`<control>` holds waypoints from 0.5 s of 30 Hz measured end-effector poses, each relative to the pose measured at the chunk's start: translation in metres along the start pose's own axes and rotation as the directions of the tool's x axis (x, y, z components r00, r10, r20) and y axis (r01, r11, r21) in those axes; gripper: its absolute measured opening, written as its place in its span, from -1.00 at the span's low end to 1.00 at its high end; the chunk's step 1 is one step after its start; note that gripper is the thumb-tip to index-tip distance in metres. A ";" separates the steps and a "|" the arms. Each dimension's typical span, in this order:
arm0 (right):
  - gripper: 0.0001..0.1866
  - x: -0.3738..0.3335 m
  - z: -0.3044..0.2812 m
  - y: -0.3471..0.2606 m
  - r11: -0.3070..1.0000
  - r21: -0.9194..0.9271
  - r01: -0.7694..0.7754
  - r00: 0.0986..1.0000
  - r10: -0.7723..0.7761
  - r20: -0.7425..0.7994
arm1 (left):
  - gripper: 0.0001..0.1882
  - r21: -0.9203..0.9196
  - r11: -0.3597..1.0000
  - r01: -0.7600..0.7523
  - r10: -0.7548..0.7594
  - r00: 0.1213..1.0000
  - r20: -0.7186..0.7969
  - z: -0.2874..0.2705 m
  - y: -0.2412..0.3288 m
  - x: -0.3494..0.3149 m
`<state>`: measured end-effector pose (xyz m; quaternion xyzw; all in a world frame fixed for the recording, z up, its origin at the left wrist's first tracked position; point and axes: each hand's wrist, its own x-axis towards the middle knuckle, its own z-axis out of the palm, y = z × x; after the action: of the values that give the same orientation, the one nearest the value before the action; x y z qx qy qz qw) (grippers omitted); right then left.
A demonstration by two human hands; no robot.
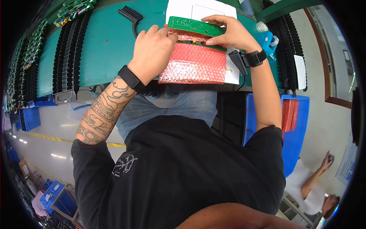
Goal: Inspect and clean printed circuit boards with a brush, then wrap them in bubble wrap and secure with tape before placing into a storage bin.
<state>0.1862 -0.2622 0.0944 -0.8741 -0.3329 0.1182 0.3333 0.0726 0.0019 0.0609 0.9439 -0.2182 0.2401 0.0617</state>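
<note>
Two green circuit boards lie at the bench's near edge with red bubble wrap [196,63] between and in front of them. The upper circuit board [190,25] is tilted, its bare side up. Below it, small components show along the lower circuit board [192,41], mostly covered by wrap. My right hand [234,34] spans the right end, fingers over the upper board's far edge and thumb low by the components. At the left end my left hand [154,47] is closed, its curled fingers on the wrap's edge; the fingertips are partly hidden.
A black brush [131,16] lies on the green bench [105,42]. Black slotted racks [70,49] with boards stand left. A blue tape dispenser [268,41] is at the right, above a blue bin [299,126] with red wrap. Another person [307,187] is at the lower right.
</note>
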 end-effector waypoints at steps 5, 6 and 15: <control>-0.21 -0.001 0.008 0.003 0.994 -0.092 0.058 0.997 -0.062 -0.039 | -0.66 -0.096 0.994 0.044 -0.039 0.998 0.056 -0.007 -0.003 -0.002; -0.21 -0.001 0.009 0.003 0.994 -0.089 0.057 0.997 -0.061 -0.044 | -0.66 -0.109 0.993 0.054 -0.046 0.996 0.074 -0.008 -0.004 -0.002; -0.18 -0.005 0.015 0.005 0.985 -0.158 0.063 0.996 -0.073 -0.058 | -0.70 -0.240 0.970 0.043 -0.012 0.991 0.131 -0.028 -0.024 0.019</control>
<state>0.1789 -0.2607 0.0795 -0.8889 -0.3602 0.0526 0.2783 0.0863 0.0229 0.0938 0.9457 -0.2362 0.1495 0.1658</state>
